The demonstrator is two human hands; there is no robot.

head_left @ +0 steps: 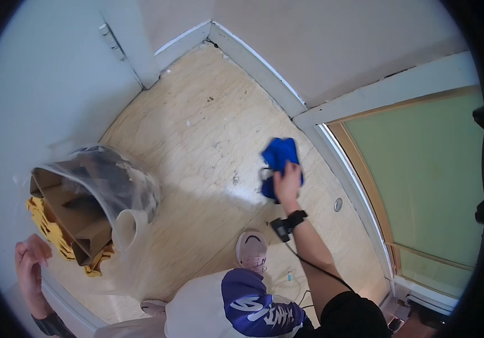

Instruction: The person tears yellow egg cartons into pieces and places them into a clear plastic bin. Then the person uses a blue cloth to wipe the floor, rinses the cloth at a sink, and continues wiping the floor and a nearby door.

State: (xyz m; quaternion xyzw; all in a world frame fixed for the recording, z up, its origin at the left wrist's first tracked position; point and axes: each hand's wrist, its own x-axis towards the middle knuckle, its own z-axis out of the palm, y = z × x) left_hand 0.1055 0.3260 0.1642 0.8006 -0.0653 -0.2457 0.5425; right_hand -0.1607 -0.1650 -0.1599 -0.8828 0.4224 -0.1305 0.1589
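Observation:
My right hand [289, 183] grips a bunched blue cloth [282, 153], held out to the right over the tiled floor. The cloth is slightly blurred, and a thin dark loop shows at its left side. At the far left, my left hand [30, 253] is raised with its fingers curled in; whether anything is between them is hidden. Beside it stands a clear plastic bag [132, 180] with a folded brown cardboard box [64, 211] inside its mouth. Yellow cloth [53, 228] hangs by the cardboard, and a white tube-like piece [126, 228] sits near the bag's lower right.
A pale door [45, 73] rises on the left; walls with white skirting [259, 67] meet at the back. To the right is a greenish-glazed door [422, 174]. A round floor drain [338, 204] lies near it. My shoe [251, 249] stands below centre. A black cable [321, 266] runs along my right forearm.

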